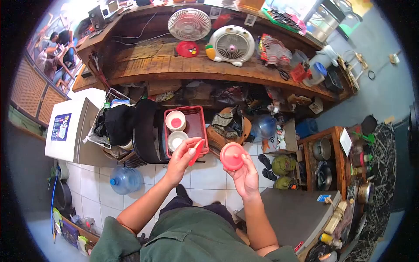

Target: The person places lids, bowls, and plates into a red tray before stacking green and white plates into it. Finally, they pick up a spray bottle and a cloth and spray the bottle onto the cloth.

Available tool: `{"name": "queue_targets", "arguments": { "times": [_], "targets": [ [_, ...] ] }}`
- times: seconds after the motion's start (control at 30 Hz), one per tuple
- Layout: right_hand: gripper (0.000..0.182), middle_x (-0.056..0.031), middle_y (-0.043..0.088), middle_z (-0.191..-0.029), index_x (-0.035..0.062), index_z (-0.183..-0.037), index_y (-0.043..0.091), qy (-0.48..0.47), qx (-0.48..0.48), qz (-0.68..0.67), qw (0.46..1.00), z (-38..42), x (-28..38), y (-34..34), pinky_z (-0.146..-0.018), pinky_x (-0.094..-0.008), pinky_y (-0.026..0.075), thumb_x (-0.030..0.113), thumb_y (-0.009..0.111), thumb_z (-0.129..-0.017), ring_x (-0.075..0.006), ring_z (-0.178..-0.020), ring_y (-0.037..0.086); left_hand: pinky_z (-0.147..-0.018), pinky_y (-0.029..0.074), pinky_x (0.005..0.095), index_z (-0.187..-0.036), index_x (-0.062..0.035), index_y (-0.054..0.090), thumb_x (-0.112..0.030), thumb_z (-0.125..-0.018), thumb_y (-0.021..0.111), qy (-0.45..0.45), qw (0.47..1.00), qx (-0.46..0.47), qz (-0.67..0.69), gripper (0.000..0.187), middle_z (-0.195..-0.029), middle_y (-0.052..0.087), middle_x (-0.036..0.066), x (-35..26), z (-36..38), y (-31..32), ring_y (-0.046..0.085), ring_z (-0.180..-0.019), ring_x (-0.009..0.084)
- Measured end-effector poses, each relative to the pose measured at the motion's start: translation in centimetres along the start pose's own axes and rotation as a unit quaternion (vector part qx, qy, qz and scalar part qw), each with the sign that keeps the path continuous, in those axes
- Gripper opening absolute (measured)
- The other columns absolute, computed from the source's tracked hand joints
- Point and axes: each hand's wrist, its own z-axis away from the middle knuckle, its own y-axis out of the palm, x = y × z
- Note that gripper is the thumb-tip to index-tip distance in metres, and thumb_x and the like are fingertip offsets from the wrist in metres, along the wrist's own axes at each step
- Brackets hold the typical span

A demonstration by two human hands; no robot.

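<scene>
My left hand (176, 165) pinches a thin red lid (197, 153), turned nearly edge-on, so its face is mostly hidden. In my right hand (246, 180) is a round pinkish-red lid (231, 157) with a small knob in its middle, facing up towards me. The two lids are apart, both held in front of my body. Just beyond my left hand is a red plastic basket (203, 122). A stack of white bowls (175, 117) with a red centre and a second white container (173, 140) sit in it.
A wooden counter (152, 59) runs across the far side, bearing two fans (231, 46). A black chair (146, 126) stands left of the basket, a brown bag (227, 126) to its right. A blue water jug (126, 180) lies on the tiles. Another person (56, 50) sits far left.
</scene>
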Motion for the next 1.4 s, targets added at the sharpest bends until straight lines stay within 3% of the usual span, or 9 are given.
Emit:
{"name": "queue_targets", "arguments": {
  "times": [0.17, 0.6, 0.7, 0.77, 0.87, 0.9, 0.93, 1.17, 1.4],
  "targets": [
    [0.034, -0.0115, 0.056, -0.121, 0.0054, -0.128, 0.044, 0.041, 0.0, 0.013, 0.999, -4.1, -0.1, -0.8, -0.08, -0.037, 0.056, 0.022, 0.043, -0.099, -0.023, -0.103, 0.062, -0.101, 0.043, 0.0394, -0.132, 0.0004, 0.043, -0.034, -0.096, 0.051, -0.015, 0.999, -0.041, 0.013, 0.051, -0.133, 0.05, 0.016, 1.4, -2.7, -1.0, 0.055, -0.118, 0.0284],
    [0.035, -0.0092, 0.056, -0.122, 0.0074, -0.13, 0.044, 0.144, 0.087, 0.067, 0.983, -19.3, 6.2, -2.7, -0.083, -0.0366, 0.055, 0.022, 0.043, -0.097, -0.0219, -0.107, 0.061, -0.094, 0.045, 0.0326, -0.13, -0.0037, 0.046, -0.034, -0.096, 0.051, -0.006, 0.976, -0.2, -0.086, 0.046, -0.129, 0.055, 0.01, 2.0, -12.3, 2.0, 0.057, -0.112, 0.0189],
    [0.036, -0.0093, 0.056, -0.122, 0.0071, -0.129, 0.044, 0.17, 0.123, 0.071, 0.975, -22.5, 6.2, -2.5, -0.082, -0.0361, 0.055, 0.022, 0.044, -0.097, -0.022, -0.105, 0.062, -0.094, 0.045, 0.033, -0.131, -0.0035, 0.046, -0.037, -0.097, 0.05, 0.006, 0.969, -0.228, -0.098, 0.048, -0.129, 0.055, 0.011, 1.7, -13.0, 2.2, 0.058, -0.112, 0.0198],
    [0.035, -0.0092, 0.057, -0.121, 0.0069, -0.129, 0.044, 0.187, 0.131, 0.068, 0.971, -24.2, 5.4, -2.1, -0.081, -0.0359, 0.055, 0.022, 0.044, -0.097, -0.0221, -0.103, 0.062, -0.099, 0.042, 0.0319, -0.13, -0.0013, 0.047, -0.027, -0.098, 0.05, 0.018, 0.969, -0.246, -0.018, 0.041, -0.126, 0.056, 0.011, 1.6, -13.0, 2.1, 0.055, -0.114, 0.0169],
    [0.034, -0.0089, 0.057, -0.119, 0.0069, -0.127, 0.045, 0.207, 0.142, 0.068, 0.966, -26.0, 3.9, -1.2, -0.08, -0.0355, 0.055, 0.022, 0.044, -0.097, -0.0211, -0.102, 0.062, -0.099, 0.041, 0.032, -0.128, -0.0007, 0.048, -0.035, -0.099, 0.046, 0.024, 0.956, -0.286, -0.064, 0.045, -0.123, 0.057, 0.011, 2.8, -12.7, 0.8, 0.055, -0.113, 0.0173],
    [0.033, -0.0086, 0.058, -0.118, 0.0069, -0.126, 0.045, 0.217, 0.141, 0.066, 0.964, -26.3, 3.4, -0.9, -0.08, -0.0354, 0.055, 0.022, 0.044, -0.097, -0.0205, -0.102, 0.062, -0.098, 0.041, 0.0315, -0.127, -0.0016, 0.049, -0.042, -0.099, 0.044, 0.015, 0.946, -0.305, -0.108, 0.049, -0.122, 0.057, 0.01, 3.1, -12.5, 0.3, 0.055, -0.113, 0.0173],
    [0.032, -0.0083, 0.058, -0.118, 0.007, -0.125, 0.046, 0.227, 0.139, 0.064, 0.962, -26.7, 2.8, -0.7, -0.08, -0.0353, 0.055, 0.022, 0.045, -0.097, -0.02, -0.102, 0.062, -0.101, 0.04, 0.0308, -0.128, 0.0003, 0.049, -0.026, -0.099, 0.048, 0.025, 0.947, -0.313, -0.068, 0.039, -0.123, 0.058, 0.011, 3.7, -12.3, -0.6, 0.055, -0.113, 0.0164],
    [0.029, -0.0088, 0.059, -0.116, 0.0078, -0.123, 0.046, 0.266, 0.079, 0.088, 0.957, -29.7, -2.9, -3.0, -0.08, -0.0373, 0.056, 0.02, 0.046, -0.097, -0.0228, -0.103, 0.063, -0.092, 0.043, 0.0274, -0.126, -0.0012, 0.051, -0.021, -0.094, 0.059, -0.048, 0.928, -0.365, -0.062, 0.038, -0.118, 0.059, 0.008, 9.2, -13.3, -7.6, 0.055, -0.102, 0.0125],
    [0.032, -0.0076, 0.058, -0.114, 0.0059, -0.123, 0.049, 0.263, -0.045, 0.131, 0.955, -32.3, -8.0, -6.0, -0.081, -0.0387, 0.055, 0.022, 0.051, -0.095, -0.0206, -0.104, 0.061, -0.084, 0.049, 0.0337, -0.116, -0.0017, 0.056, -0.032, -0.08, 0.075, -0.162, 0.87, -0.306, -0.352, 0.051, -0.115, 0.06, 0.014, 19.3, -18.0, -18.6, 0.058, -0.104, 0.0224]
  ]
}}
